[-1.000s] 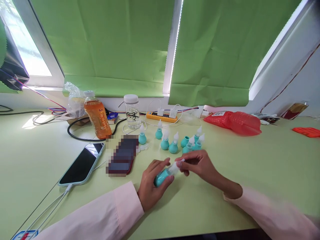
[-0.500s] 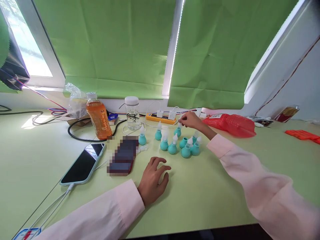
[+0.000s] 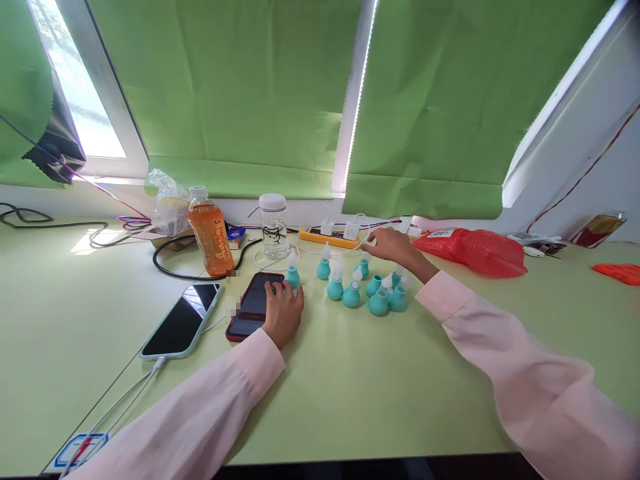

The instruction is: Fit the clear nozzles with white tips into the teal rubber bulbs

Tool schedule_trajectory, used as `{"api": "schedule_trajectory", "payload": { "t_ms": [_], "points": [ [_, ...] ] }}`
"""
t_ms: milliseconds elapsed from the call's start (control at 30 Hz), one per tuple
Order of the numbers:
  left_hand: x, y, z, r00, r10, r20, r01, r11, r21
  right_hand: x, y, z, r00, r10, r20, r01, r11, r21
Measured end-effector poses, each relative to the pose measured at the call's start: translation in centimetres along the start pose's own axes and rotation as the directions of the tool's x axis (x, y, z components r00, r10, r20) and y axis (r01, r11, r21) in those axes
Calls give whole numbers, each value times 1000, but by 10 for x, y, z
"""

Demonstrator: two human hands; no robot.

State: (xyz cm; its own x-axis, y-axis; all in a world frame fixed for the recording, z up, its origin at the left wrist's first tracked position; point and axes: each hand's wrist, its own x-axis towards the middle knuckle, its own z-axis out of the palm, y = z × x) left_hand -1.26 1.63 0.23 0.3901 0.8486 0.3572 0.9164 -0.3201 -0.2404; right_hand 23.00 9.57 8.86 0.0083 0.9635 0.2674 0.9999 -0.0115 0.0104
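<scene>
Several teal rubber bulbs stand grouped on the table, most with a clear pointed nozzle, like nasal aspirators; a teal bulb [image 3: 374,286] among them has an open top and no nozzle. My right hand [image 3: 393,247] reaches over the back of the group, thumb and finger pinched at the top of a nasal aspirator [image 3: 363,269]. Curled downward, my left hand [image 3: 283,313] is at the right edge of a red-cased phone [image 3: 250,310], its fingertips close to another nasal aspirator [image 3: 293,275]. Whatever lies under the left fingers is hidden.
A second phone [image 3: 183,323], with a cable plugged in, lies to the left. Behind stand an orange drink bottle [image 3: 210,233], a clear jar [image 3: 273,230] and a yellow power strip [image 3: 313,237]. A red plastic bag [image 3: 475,252] sits at the back right.
My left hand has moved left and away from me, onto the phone's edge, covering where small clear pieces lay. My right hand stays at the same aspirator. The view has shifted slightly.
</scene>
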Motion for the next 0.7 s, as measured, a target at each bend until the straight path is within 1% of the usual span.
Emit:
{"api": "schedule_trajectory", "payload": {
  "t_ms": [67,133,333,400,467,533,567,633,700],
  "points": [
    [1,0,2,999,12,43,-11,1000,-5,-3,-3,-5,1000,-5,-18,5,1000,-6],
    [1,1,2,998,40,56,-39,999,-11,-6,-6,-10,999,-16,-41,15,1000,-6],
    [0,8,-7,987,137,79,-134,990,-51,-13,-9,-17,993,-33,-116,36,999,25],
    [-3,11,-10,980,177,94,-170,983,-75,-19,-13,-17,985,-66,-157,76,995,58],
    [-6,15,-11,966,229,117,-216,970,-114,-30,-20,-17,967,-126,-223,154,982,110],
    [-9,18,-12,953,276,128,-255,954,-160,-45,-29,-15,922,-237,-307,297,941,164],
    [-11,19,-11,950,288,123,-264,947,-181,-54,-34,-13,885,-319,-339,394,901,180],
    [-12,21,-9,952,289,99,-264,941,-211,-74,-45,-8,795,-469,-384,561,810,173],
    [-12,21,-6,960,273,58,-255,944,-210,-93,-54,-2,690,-605,-399,686,722,91]
  ]
}}
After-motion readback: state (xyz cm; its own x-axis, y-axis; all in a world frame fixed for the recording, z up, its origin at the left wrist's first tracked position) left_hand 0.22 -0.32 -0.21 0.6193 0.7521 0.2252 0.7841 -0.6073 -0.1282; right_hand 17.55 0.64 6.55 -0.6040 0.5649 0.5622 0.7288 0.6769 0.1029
